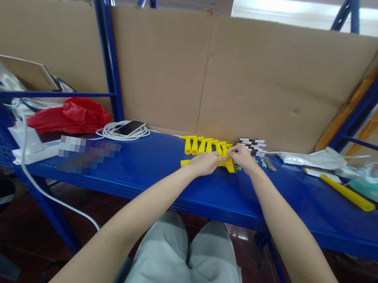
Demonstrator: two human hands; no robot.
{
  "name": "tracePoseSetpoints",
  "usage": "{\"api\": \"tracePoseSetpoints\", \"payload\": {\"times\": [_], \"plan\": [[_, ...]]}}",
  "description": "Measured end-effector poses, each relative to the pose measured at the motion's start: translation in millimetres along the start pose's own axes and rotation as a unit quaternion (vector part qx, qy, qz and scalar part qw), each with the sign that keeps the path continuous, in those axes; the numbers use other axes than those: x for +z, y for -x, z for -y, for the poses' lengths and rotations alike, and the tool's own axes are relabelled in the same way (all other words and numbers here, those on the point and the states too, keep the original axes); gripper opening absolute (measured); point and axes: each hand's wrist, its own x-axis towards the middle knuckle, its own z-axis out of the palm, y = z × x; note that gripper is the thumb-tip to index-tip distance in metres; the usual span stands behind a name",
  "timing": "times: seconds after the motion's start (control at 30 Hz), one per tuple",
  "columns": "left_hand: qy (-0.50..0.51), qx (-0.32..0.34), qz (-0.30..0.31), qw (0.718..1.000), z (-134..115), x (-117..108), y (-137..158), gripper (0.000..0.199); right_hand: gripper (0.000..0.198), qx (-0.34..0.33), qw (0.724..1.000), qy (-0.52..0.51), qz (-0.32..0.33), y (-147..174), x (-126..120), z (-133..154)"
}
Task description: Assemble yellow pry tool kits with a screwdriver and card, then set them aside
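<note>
A yellow plastic piece [229, 165] with a flared end lies on the blue shelf, partly covered by my hands. My left hand [204, 163] is closed around its left part, which sticks out again past the hand. At its upper right, my right hand [241, 155] has its fingers pinched together; anything between the fingertips is too small to make out. Right behind my hands stands a row of several yellow tubular pieces [195, 145]. Beyond my right hand sits a stack of small white and dark pieces [251, 145].
A coiled white cable with a phone [132, 127], a red bag [71, 115] and a white power strip [42, 151] are on the left. To the right lie a long yellow tube [348, 193] and plastic bags [312, 156]. A cardboard sheet [257, 75] closes off the back.
</note>
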Motion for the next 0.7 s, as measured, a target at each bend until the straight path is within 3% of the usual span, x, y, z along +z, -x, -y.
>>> {"api": "tracePoseSetpoints", "payload": {"times": [0.23, 0.43, 0.5, 0.63, 0.7], "plan": [[0.009, 0.004, -0.014, 1.0, 2.0, 2.2, -1.1, 0.048, 0.022, 0.052, 0.992, -0.106, -0.052, -3.0, 16.3, -5.2], [0.051, -0.025, -0.074, 0.996, 6.5, 6.8, -4.8, 0.045, 0.02, 0.098, 0.96, -0.253, -0.072, -1.8, 2.6, 6.2], [0.058, -0.044, -0.092, 0.993, 8.9, 8.1, -5.6, 0.044, 0.02, 0.124, 0.944, -0.305, -0.016, 2.5, -6.1, 12.6], [0.061, -0.064, -0.097, 0.991, 12.2, 9.2, -5.5, 0.045, 0.011, 0.141, 0.907, -0.355, 0.176, 14.4, -17.9, 24.2], [0.062, -0.065, -0.095, 0.991, 12.6, 9.3, -5.1, 0.046, 0.007, 0.143, 0.897, -0.36, 0.214, 18.7, -20.2, 28.4]]}}
